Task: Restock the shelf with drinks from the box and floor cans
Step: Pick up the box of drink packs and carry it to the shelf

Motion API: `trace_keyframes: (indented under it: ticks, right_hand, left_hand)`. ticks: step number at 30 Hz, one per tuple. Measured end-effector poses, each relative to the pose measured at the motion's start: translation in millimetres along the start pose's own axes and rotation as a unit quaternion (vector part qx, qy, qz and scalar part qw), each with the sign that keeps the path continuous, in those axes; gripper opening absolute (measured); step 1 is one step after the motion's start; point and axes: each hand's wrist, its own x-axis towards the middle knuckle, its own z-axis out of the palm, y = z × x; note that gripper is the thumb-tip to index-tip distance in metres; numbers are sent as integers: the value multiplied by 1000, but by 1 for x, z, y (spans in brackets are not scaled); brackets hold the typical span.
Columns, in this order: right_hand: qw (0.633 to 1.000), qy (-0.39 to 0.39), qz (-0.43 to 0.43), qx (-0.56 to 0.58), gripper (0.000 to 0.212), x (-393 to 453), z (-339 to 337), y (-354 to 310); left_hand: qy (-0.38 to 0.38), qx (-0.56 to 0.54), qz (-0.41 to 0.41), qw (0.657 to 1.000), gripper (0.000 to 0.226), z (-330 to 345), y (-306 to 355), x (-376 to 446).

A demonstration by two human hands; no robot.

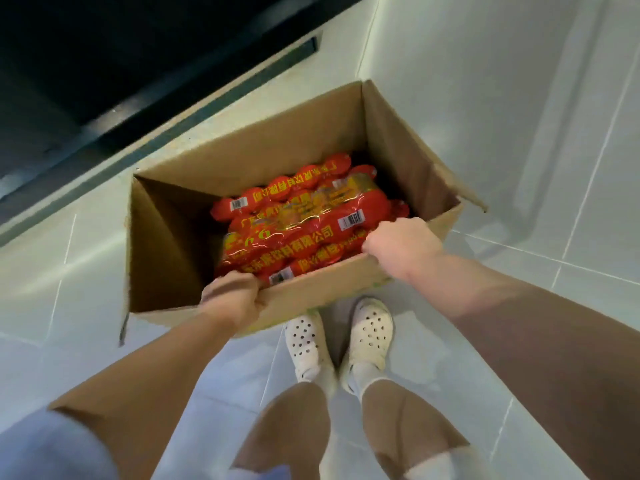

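An open cardboard box [263, 157] hangs in front of me above the tiled floor, its flaps standing up. Inside lie several red shrink-wrapped packs of drinks [304, 220] with yellow lettering and barcodes. My left hand [232, 297] grips the near rim of the box at its left end, fingers curled over the edge. My right hand [401, 242] grips the same near rim further right. Both hands carry the box. No loose cans and no shelf boards show in this view.
White floor tiles [519, 98] spread all around. A dark cabinet or shelf base [104, 64] with a black kick strip runs along the upper left. My feet in white perforated clogs [339, 337] stand directly below the box.
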Motion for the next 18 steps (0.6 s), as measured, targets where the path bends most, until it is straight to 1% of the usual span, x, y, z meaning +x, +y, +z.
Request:
trace_keyframes:
  ticks: [2,4,7,10,12,14,18]
  right_hand:
    - [999,-29,16,35,32,-38,-7,1]
    - [993,-74,45,80,32,-86,-5,2]
    - [977,-126,86,150,31,-161,10,0]
    - [956,-140,124,223,31,-234,26,-10]
    - [943,-140,153,262,31,-281,38,-21]
    - [930,-123,184,292,31,-321,46,-34]
    - [887,-76,257,375,31,-399,60,-57]
  left_hand:
    - [-18,34,37,999,31,-16,5,-33]
    - [-35,80,84,993,32,-31,19,-70]
    - [-63,152,143,976,31,-35,46,-119]
    - [-69,210,186,957,30,-30,70,-167]
    - [-61,248,217,942,30,-25,85,-198]
    - [-57,285,238,927,30,-21,99,-226]
    - [-26,359,284,889,28,-28,133,-287]
